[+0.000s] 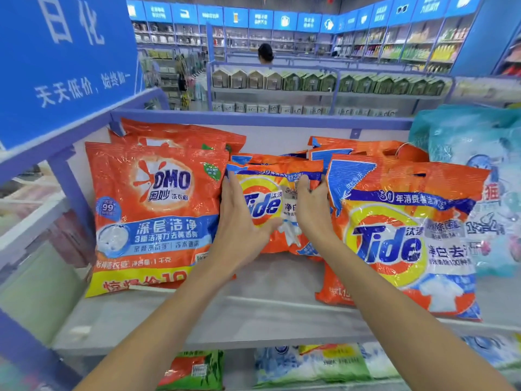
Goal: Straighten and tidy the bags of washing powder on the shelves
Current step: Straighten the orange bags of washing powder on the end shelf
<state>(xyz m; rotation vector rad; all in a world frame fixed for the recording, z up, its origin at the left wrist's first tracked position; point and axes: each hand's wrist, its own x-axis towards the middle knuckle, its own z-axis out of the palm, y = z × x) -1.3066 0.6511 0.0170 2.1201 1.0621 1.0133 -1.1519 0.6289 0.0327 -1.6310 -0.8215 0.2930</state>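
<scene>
A small orange Tide bag point(270, 204) stands in the middle of the top shelf point(253, 314), in front of more small Tide bags. My left hand point(239, 218) grips its left edge, thumb on the front. My right hand point(313, 210) holds its right side, fingers curled over the edge. A large orange OMO bag point(152, 215) leans upright to the left, with another behind it. A large Tide bag point(406, 238) leans on the right, with more behind.
Pale blue bags point(485, 193) stand at the far right. A blue hanging sign point(64, 60) is at the upper left. Green and white bags point(318, 365) lie on the lower shelf. A person point(265, 53) stands in a far aisle.
</scene>
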